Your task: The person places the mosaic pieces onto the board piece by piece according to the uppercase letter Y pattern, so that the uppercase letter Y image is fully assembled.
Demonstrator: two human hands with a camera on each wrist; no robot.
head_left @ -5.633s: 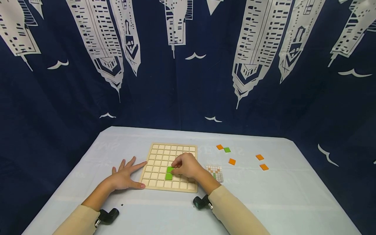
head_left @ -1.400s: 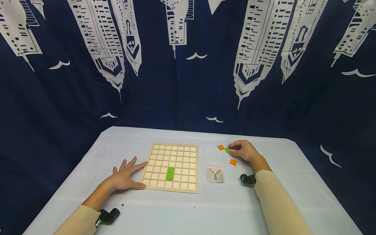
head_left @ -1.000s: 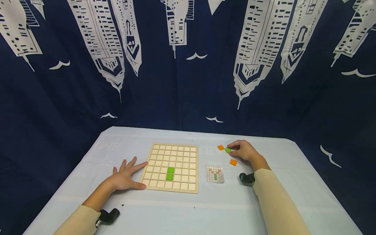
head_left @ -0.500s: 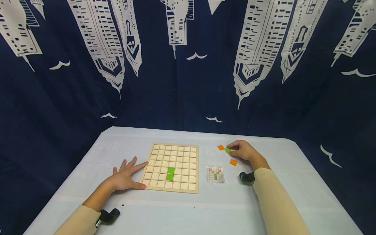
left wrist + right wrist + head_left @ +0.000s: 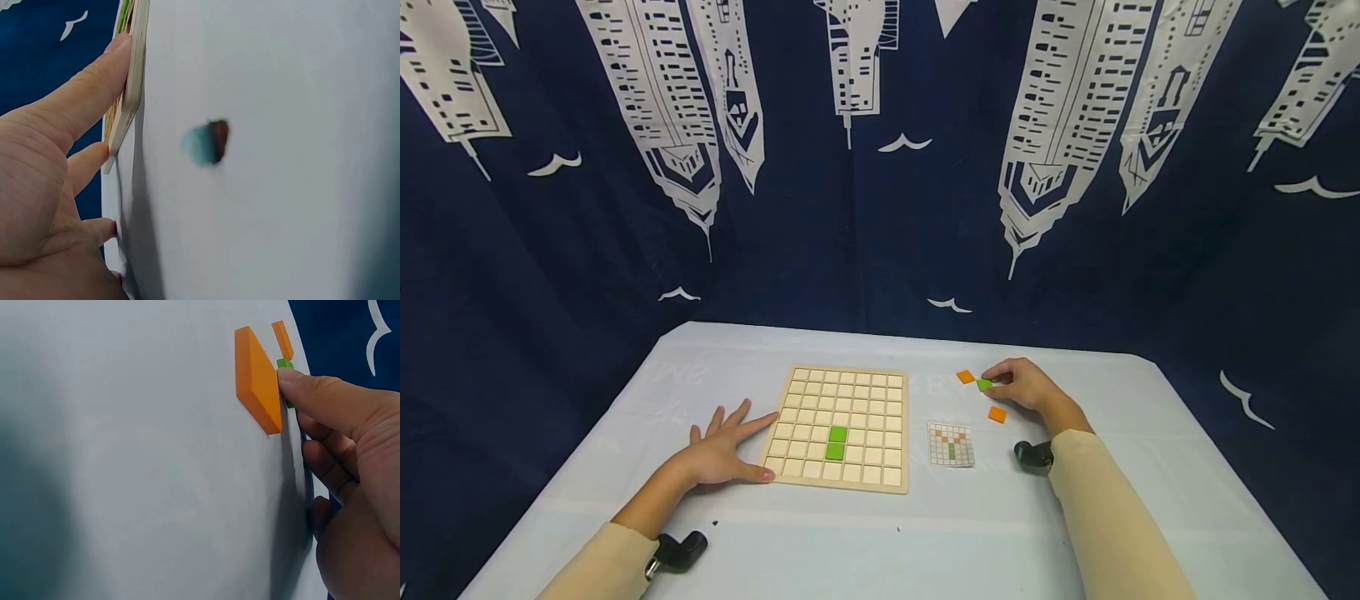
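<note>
My left hand [image 5: 718, 454] lies with fingers spread at the left edge of a wooden grid board [image 5: 801, 481]; thumb and forefinger touch its frame. Two green square tiles sit on the board, the upper tile [image 5: 837, 434] directly above the lower tile [image 5: 834, 452]. On the right of the table, my right hand [image 5: 1028, 389] pinches a loose green tile [image 5: 983, 385] between thumb and fingers, low at the tabletop. In the right wrist view the thumb covers part of that green tile [image 5: 285, 364]. An orange tile [image 5: 966, 377] lies close to its left, and another orange tile [image 5: 997, 415] lies nearer me.
Between the board and my right arm lies a small printed pattern card [image 5: 951, 445] with orange and green squares on a grid. The white tablecloth [image 5: 820, 550] bears small dark specks. A dark blue printed curtain [image 5: 865, 233] hangs behind the table.
My right hand has left the board, where it was at the upper green tile, and moved right to the loose green tile. Over the last second it has barely moved. The left hand stays put.
</note>
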